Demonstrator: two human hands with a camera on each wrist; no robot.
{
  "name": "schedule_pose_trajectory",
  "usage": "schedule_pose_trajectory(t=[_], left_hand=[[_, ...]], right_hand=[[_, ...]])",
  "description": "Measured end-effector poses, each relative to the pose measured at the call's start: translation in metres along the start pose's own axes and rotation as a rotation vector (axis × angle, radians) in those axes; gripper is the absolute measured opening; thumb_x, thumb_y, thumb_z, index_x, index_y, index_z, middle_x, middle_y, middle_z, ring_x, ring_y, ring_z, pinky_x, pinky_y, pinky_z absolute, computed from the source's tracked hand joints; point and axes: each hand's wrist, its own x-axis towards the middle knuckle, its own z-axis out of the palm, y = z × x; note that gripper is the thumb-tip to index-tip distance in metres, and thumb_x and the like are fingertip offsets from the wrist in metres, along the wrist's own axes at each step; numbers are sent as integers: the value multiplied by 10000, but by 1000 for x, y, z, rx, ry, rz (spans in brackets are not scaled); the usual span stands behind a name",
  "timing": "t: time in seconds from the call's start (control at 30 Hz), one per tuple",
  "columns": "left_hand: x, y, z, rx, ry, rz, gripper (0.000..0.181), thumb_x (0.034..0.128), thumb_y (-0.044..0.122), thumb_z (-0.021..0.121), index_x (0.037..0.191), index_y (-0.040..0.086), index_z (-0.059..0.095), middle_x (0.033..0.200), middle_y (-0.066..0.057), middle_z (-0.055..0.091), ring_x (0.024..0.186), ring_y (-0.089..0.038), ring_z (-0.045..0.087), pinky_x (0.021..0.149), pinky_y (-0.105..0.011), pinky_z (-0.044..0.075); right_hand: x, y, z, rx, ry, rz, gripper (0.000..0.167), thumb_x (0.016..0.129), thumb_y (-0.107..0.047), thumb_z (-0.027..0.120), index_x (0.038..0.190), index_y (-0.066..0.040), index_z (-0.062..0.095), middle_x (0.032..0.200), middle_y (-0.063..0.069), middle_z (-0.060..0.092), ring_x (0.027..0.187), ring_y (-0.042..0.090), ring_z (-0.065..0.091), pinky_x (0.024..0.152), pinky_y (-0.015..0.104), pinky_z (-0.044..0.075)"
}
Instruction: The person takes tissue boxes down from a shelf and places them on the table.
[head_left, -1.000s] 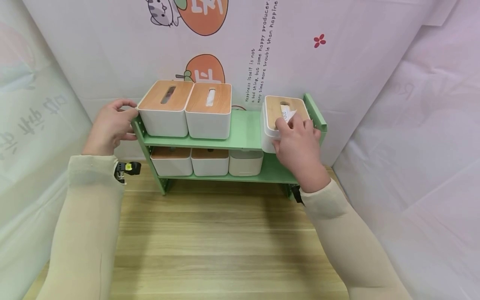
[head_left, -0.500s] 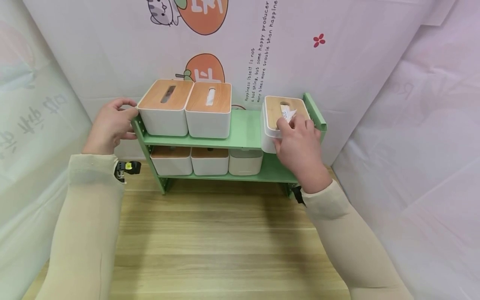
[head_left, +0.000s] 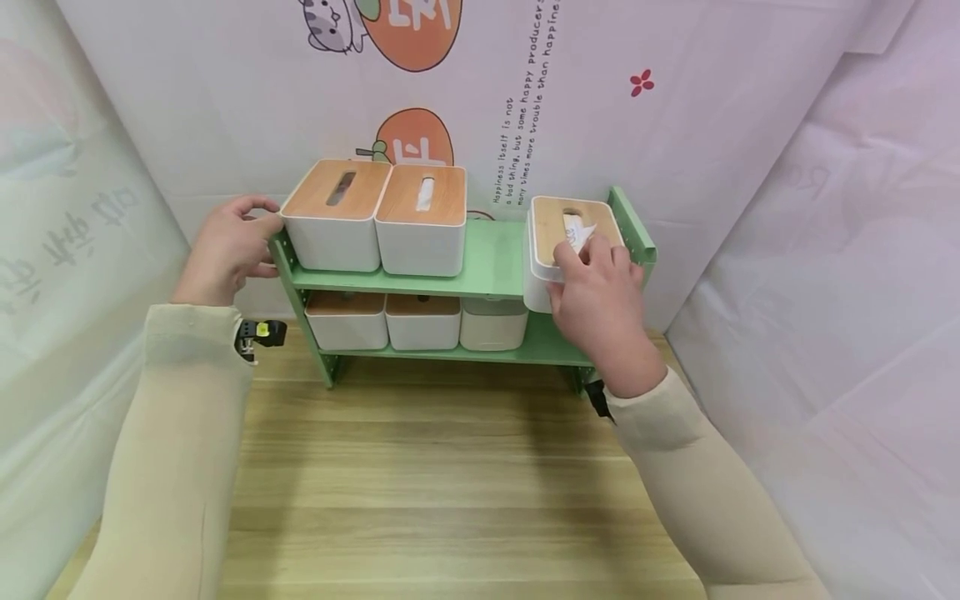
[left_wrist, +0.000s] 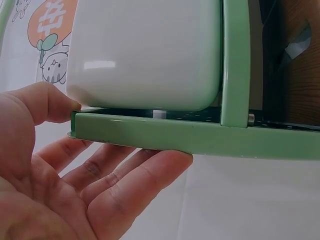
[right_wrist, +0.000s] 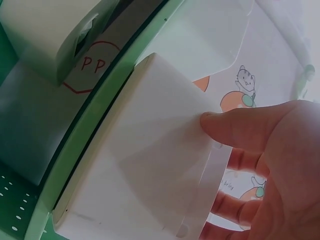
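Observation:
In the head view my right hand (head_left: 603, 304) grips a tissue box (head_left: 551, 225) with a white body and wood-look lid. A crumpled white tissue sticks out of its slot. The box is at the right end of the upper deck of a green two-tier shelf (head_left: 491, 271), slightly over the front edge. My thumb presses the box's white front wall (right_wrist: 150, 140) in the right wrist view. At the left end, my left hand (head_left: 228, 250) holds the shelf's side panel. The left wrist view has the thumb on the panel's end (left_wrist: 130, 130) and the fingers along its outer face.
Two tissue boxes with wood-look lids, a left one (head_left: 330, 242) and another (head_left: 420, 246), stand together on the upper deck. Below are two similar boxes (head_left: 347, 325) and a cream box (head_left: 493, 329). The shelf stands on a wood-grain surface (head_left: 420, 483) among printed white sheets.
The tissue box under my right hand has slid slightly toward the front edge, and the hand came with it. My left hand keeps its hold on the side panel. The head view has shifted slightly.

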Motion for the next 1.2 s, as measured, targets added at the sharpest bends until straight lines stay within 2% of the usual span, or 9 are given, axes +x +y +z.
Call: schedule_pose_trajectory(t=[0.17, 0.47, 0.67, 0.83, 1.03, 1.1, 1.2], left_hand=[[-1, 0, 0, 2, -1, -9, 347, 1016, 346, 528, 1329, 198, 513, 1216, -102, 496, 757, -195, 648, 682, -371, 585], [1, 3, 0, 34, 4, -10, 361, 1021, 353, 510, 1350, 206, 498, 1191, -106, 498, 748, -196, 669, 659, -361, 584], [-1, 3, 0, 55, -6, -8, 390, 1024, 363, 503, 1374, 195, 479, 1246, -140, 509, 775, -206, 655, 681, -376, 585], [-1, 1, -1, 42, -20, -6, 409, 1028, 358, 502, 1393, 178, 460, 1291, -158, 492, 817, -230, 671, 722, -388, 581], [0, -1, -1, 40, -22, 15, 397, 1033, 332, 494, 1383, 149, 462, 1248, -150, 480, 784, -230, 674, 712, -393, 583], [1, -1, -1, 42, -20, 18, 398, 1033, 332, 494, 1384, 148, 462, 1244, -146, 478, 778, -227, 670, 702, -388, 584], [1, 0, 0, 36, -15, 19, 388, 1029, 327, 498, 1374, 151, 468, 1233, -139, 476, 764, -218, 668, 689, -381, 585]], right_hand=[[-4, -1, -1, 14, -3, -4, 274, 949, -218, 633, 1189, -133, 532, 1062, 152, 418, 982, 404, 387, 840, 598, 343], [-7, -1, -5, 35, 38, -37, 265, 932, -217, 654, 1156, -128, 543, 1066, 152, 429, 958, 402, 398, 850, 593, 342], [-14, 2, -6, 78, 75, -32, 296, 903, -228, 695, 1144, -117, 564, 1121, 174, 435, 986, 416, 411, 880, 604, 317], [-18, 3, -6, 71, 49, -21, 308, 915, -242, 694, 1168, -120, 568, 1110, 172, 426, 990, 418, 403, 878, 617, 304], [-22, -1, -9, 45, 23, -29, 302, 920, -226, 690, 1181, -127, 576, 1083, 173, 437, 958, 408, 407, 833, 614, 339], [-22, -1, -10, 55, 35, -31, 300, 916, -221, 696, 1173, -121, 579, 1093, 175, 440, 966, 409, 413, 843, 618, 341], [-21, 4, -10, 102, 101, -40, 324, 898, -216, 709, 1172, -90, 592, 1127, 194, 455, 998, 427, 430, 853, 606, 341]])
